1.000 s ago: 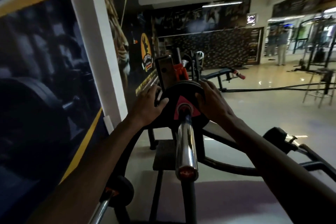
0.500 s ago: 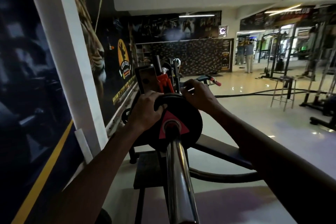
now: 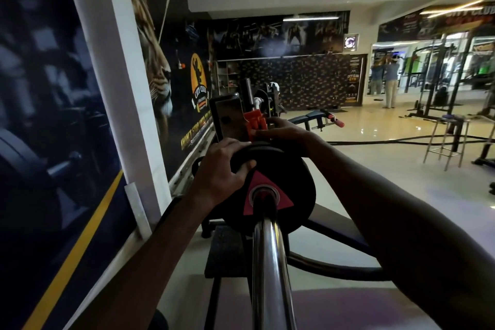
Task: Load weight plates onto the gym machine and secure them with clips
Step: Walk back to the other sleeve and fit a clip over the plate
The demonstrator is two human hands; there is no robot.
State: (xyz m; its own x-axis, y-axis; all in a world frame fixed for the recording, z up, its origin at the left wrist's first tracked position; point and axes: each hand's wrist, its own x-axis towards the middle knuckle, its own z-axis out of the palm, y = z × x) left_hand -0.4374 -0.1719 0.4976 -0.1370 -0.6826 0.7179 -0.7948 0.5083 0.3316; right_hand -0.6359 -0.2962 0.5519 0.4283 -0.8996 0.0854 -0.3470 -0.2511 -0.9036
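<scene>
With the black weight plate (image 3: 278, 187) threaded on the chrome sleeve (image 3: 270, 262), left hand (image 3: 222, 169) grips its upper-left rim, fingers curled over the edge. Right hand (image 3: 286, 132) curls over the top rim, just beside the orange clip (image 3: 254, 126). Tiger mural (image 3: 158, 61) on the left wall.

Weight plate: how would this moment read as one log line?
stage: loading | weight plate: on bar | left hand: grips rim | right hand: on top edge | clip: none seen

A black weight plate (image 3: 278, 182) with a red triangle at its hub is threaded upright on the chrome bar (image 3: 270, 262). Its upper rim is gripped on both sides.
</scene>
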